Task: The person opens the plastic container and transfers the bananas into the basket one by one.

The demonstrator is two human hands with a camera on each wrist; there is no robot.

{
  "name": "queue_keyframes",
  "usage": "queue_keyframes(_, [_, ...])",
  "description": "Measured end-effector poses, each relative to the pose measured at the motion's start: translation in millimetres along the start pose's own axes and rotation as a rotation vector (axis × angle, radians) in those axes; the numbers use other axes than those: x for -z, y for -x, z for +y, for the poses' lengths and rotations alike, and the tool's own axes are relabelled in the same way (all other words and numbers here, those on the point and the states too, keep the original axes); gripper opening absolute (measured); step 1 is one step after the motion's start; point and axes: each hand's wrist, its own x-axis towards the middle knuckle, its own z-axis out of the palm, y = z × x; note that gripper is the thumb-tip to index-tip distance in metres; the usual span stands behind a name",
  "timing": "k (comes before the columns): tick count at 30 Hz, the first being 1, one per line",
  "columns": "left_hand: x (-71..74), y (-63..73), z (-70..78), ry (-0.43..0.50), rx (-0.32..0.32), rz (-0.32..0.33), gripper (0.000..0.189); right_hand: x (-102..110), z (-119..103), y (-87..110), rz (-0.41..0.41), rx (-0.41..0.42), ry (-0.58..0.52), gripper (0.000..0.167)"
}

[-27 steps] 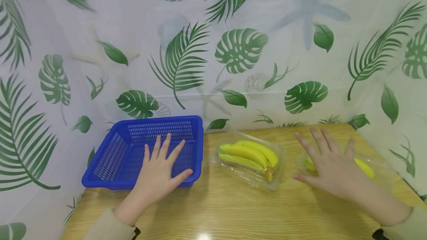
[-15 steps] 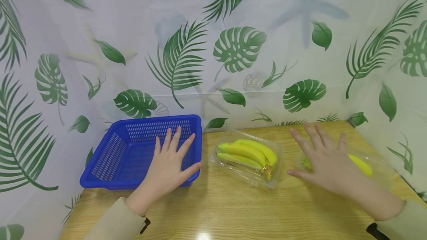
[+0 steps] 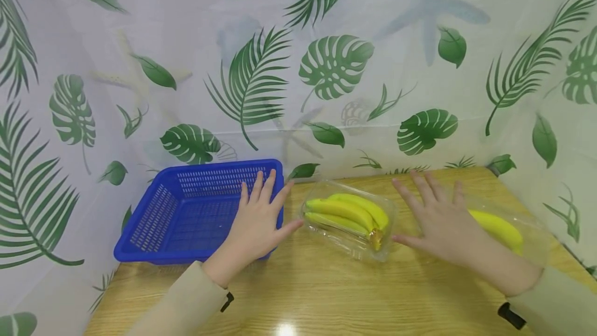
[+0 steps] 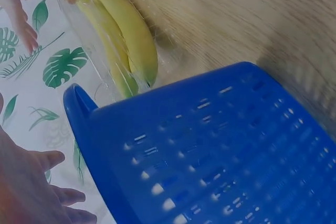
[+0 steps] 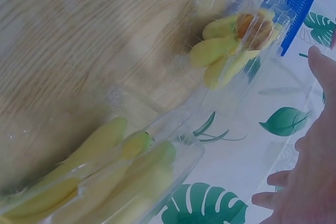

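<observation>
left hand [image 3: 256, 224] spread, near blue slotted plastic basket [image 3: 151, 222], lower left. right hand [image 3: 445, 227] spread, near clear-boxed yellow bananas [image 3: 499, 228], lower right.

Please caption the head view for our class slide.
Left hand and right hand spread above a wood-grain table with a blue basket and two clear packs of bananas.

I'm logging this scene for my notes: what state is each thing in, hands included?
Left hand: fingers spread, holding nothing
Right hand: fingers spread, holding nothing
Blue basket: upright, open-topped
Middle clear container: on the table, bananas inside, lid closure unclear
Right clear container: bananas inside, partly hidden in head view
</observation>
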Motion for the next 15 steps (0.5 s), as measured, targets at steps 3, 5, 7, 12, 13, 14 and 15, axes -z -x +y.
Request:
queue_keyframes(3, [-2.2,-4.5,5.7,0.01,0.01,-0.017,0.084,0,-2,-2.4,0.001,0.004,0.006,0.112])
queue_keyframes(5, [-4.2,-7.2,9.0,0.002,0.016,-0.028,0.083,-1,-3,-3.9,0.001,0.006,0.011,0.111])
queue_keyframes(7, [-6.5,-10.0,12.1,-0.002,0.017,-0.039,0.083,-1,-4,-5.2,0.002,0.01,0.016,0.11])
queue_keyframes(12, [-12.3,-14.7,19.7,0.01,0.01,-0.057,0.08,-4,-6,-7.1,0.004,0.018,0.028,0.11])
queue_keyframes(13, [-13.2,-15.4,21.3,0.012,0.008,-0.059,0.08,-4,-7,-7.2,0.006,0.02,0.029,0.11])
queue_keyframes(14, [-13.7,-16.0,23.1,0.019,0.007,-0.062,0.079,-5,-7,-7.2,0.006,0.023,0.03,0.111])
queue_keyframes(15, [-14.3,-16.9,24.8,0.023,0.004,-0.062,0.079,-5,-7,-7.1,0.006,0.025,0.028,0.111])
